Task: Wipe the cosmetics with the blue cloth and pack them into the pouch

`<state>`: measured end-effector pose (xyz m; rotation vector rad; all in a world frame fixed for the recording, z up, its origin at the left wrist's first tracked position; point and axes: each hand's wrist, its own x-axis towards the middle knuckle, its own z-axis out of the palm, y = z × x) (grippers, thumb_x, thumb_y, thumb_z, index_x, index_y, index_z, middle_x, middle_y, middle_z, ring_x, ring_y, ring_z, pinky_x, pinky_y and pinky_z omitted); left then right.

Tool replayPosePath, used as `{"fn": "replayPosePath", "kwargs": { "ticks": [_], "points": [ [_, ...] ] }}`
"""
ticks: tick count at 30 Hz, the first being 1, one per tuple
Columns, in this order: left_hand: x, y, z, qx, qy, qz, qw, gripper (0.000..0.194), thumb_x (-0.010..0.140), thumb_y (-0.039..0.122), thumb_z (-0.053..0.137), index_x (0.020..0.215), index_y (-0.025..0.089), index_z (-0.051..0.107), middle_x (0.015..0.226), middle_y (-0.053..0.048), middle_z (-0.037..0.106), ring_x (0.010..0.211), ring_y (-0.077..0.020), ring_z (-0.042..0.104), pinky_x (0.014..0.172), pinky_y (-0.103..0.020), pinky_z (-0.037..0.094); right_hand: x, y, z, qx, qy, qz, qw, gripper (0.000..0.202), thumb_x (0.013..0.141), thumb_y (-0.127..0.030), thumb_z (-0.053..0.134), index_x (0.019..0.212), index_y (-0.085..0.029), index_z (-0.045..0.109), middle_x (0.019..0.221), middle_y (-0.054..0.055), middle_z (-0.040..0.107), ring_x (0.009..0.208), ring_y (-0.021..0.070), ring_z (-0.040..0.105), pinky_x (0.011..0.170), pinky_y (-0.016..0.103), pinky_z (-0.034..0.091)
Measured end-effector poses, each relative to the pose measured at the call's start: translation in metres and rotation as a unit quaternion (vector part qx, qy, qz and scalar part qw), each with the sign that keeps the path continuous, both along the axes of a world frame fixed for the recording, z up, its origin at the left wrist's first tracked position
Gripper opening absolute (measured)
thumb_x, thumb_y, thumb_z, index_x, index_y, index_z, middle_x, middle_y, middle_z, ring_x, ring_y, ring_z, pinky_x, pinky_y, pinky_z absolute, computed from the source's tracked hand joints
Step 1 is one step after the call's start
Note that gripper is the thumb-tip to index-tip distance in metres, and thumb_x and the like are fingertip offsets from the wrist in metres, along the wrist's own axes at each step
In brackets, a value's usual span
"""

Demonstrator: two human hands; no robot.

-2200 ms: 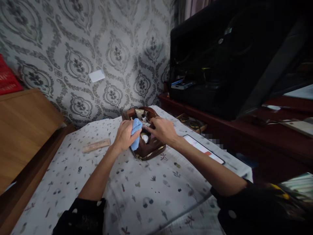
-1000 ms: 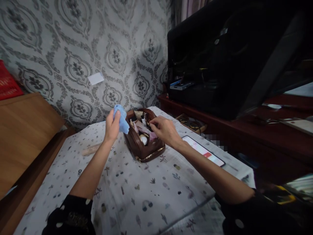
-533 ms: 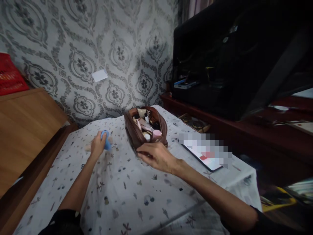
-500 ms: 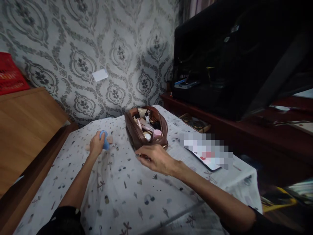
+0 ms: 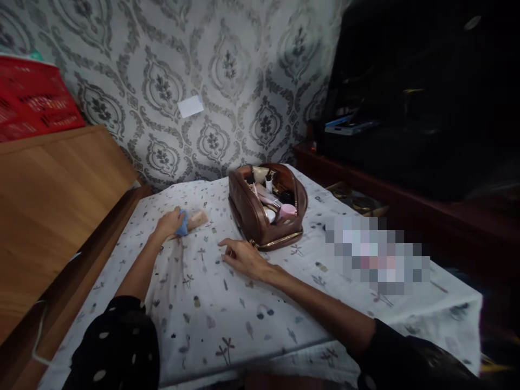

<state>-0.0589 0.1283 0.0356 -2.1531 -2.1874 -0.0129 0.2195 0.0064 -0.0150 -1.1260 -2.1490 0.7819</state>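
Note:
My left hand [image 5: 168, 223] is closed on a small blue item [image 5: 182, 223] at the left of the cloth-covered table. Right beside it lies a beige tube-like item [image 5: 198, 219], partly hidden behind the blue one. My right hand [image 5: 244, 260] hovers just in front of the brown bag, fingers apart and slightly curled, holding nothing. The brown bag [image 5: 266, 230] stands unzipped, with a pink-lidded jar [image 5: 288, 210], a white-lidded jar [image 5: 270, 215], brushes and other cosmetics inside.
A blurred-out flat device [image 5: 377, 257] lies right of the bag. The patterned tablecloth [image 5: 244, 346] covers the table. A wooden panel [image 5: 60, 184] borders the left, under a red package [image 5: 38, 100]. A large dark screen [image 5: 414, 108] stands at the right.
The view has shifted left and down, so things appear further right. My right hand has drawn away from the bag's front and its fingers have spread. More of the beige item shows.

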Motion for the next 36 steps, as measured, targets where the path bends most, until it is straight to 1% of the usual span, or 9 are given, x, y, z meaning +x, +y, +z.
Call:
{"fn": "replayPosePath", "kwargs": {
  "ticks": [4, 8, 10, 15, 20, 27, 30, 33, 36],
  "points": [
    [0.002, -0.016, 0.004, -0.002, 0.0, -0.033, 0.999, 0.037, 0.102, 0.045, 0.029, 0.113, 0.021, 0.056, 0.112, -0.012, 0.072, 0.107, -0.0267, 0.067, 0.085, -0.032, 0.046, -0.004, 0.006, -0.014, -0.011, 0.05, -0.02, 0.998, 0.037, 0.085, -0.014, 0.061, 0.121, -0.017, 0.067, 0.082, 0.002, 0.074, 0.07, 0.0144, 0.065, 0.068, 0.024, 0.047],
    [0.006, -0.03, -0.007, -0.025, 0.006, -0.021, 0.999, 0.034, 0.102, 0.042, 0.032, 0.107, 0.019, 0.057, 0.105, -0.013, 0.073, 0.097, -0.0271, 0.069, 0.077, -0.032, 0.045, -0.002, 0.006, -0.024, -0.03, 0.086, -0.034, 0.995, 0.032, 0.086, -0.013, 0.058, 0.116, -0.016, 0.068, 0.076, 0.001, 0.072, 0.067, 0.014, 0.064, 0.068, 0.024, 0.048],
    [0.009, -0.036, -0.012, -0.032, 0.01, -0.016, 0.999, 0.034, 0.101, 0.041, 0.033, 0.108, 0.019, 0.057, 0.103, -0.014, 0.073, 0.095, -0.0283, 0.069, 0.076, -0.033, 0.045, -0.001, 0.006, -0.026, -0.041, 0.095, -0.033, 0.994, 0.03, 0.086, -0.014, 0.058, 0.114, -0.016, 0.068, 0.075, 0.0, 0.071, 0.065, 0.0136, 0.064, 0.066, 0.024, 0.048],
    [0.013, -0.045, -0.011, -0.011, 0.022, -0.028, 0.999, 0.032, 0.1, 0.041, 0.035, 0.111, 0.018, 0.055, 0.12, -0.018, 0.068, 0.115, -0.0354, 0.062, 0.086, -0.04, 0.044, -0.001, 0.004, -0.027, -0.039, 0.087, -0.04, 0.995, 0.027, 0.087, -0.014, 0.056, 0.111, -0.016, 0.07, 0.073, 0.0, 0.07, 0.064, 0.0137, 0.064, 0.065, 0.023, 0.047],
    [0.01, -0.046, -0.008, -0.007, -0.003, -0.023, 1.0, 0.031, 0.101, 0.041, 0.033, 0.106, 0.019, 0.054, 0.106, -0.015, 0.071, 0.099, -0.0299, 0.067, 0.08, -0.036, 0.046, -0.003, 0.003, -0.026, -0.029, 0.062, -0.048, 0.997, 0.028, 0.085, -0.012, 0.057, 0.108, -0.017, 0.072, 0.081, 0.003, 0.073, 0.071, 0.0143, 0.065, 0.068, 0.023, 0.047],
    [0.018, -0.065, -0.014, 0.002, -0.074, -0.068, 0.995, 0.026, 0.098, 0.041, 0.038, 0.099, 0.02, 0.054, 0.105, -0.012, 0.069, 0.1, -0.0269, 0.064, 0.083, -0.034, 0.046, -0.011, 0.014, -0.015, -0.035, 0.028, -0.021, 0.999, 0.023, 0.082, -0.017, 0.067, 0.104, -0.017, 0.072, 0.078, 0.001, 0.07, 0.07, 0.0143, 0.062, 0.07, 0.025, 0.048],
    [0.03, -0.079, -0.015, -0.006, -0.111, -0.104, 0.988, 0.029, 0.097, 0.044, 0.039, 0.091, 0.021, 0.055, 0.097, -0.008, 0.069, 0.094, -0.0243, 0.065, 0.083, -0.033, 0.047, -0.016, 0.012, -0.015, -0.025, 0.033, -0.043, 0.998, 0.03, 0.091, -0.024, 0.06, 0.118, -0.013, 0.065, 0.098, 0.009, 0.07, 0.083, 0.0174, 0.064, 0.08, 0.03, 0.05],
    [0.042, -0.09, -0.019, -0.029, -0.218, -0.127, 0.967, 0.036, 0.096, 0.052, 0.04, 0.081, 0.022, 0.053, 0.081, -0.003, 0.066, 0.077, -0.0207, 0.063, 0.069, -0.03, 0.047, -0.018, 0.005, -0.018, 0.003, 0.051, -0.067, 0.996, 0.038, 0.097, -0.029, 0.053, 0.13, -0.011, 0.056, 0.117, 0.016, 0.064, 0.097, 0.0211, 0.062, 0.088, 0.035, 0.05],
    [0.052, -0.097, -0.029, 0.002, -0.333, -0.122, 0.935, 0.036, 0.092, 0.054, 0.045, 0.076, 0.022, 0.05, 0.07, 0.0, 0.058, 0.069, -0.0186, 0.057, 0.062, -0.029, 0.043, -0.017, -0.003, -0.018, 0.03, 0.048, -0.059, 0.997, 0.045, 0.096, -0.035, 0.056, 0.134, -0.012, 0.052, 0.122, 0.017, 0.061, 0.106, 0.0248, 0.06, 0.093, 0.038, 0.05]
  ]
}}
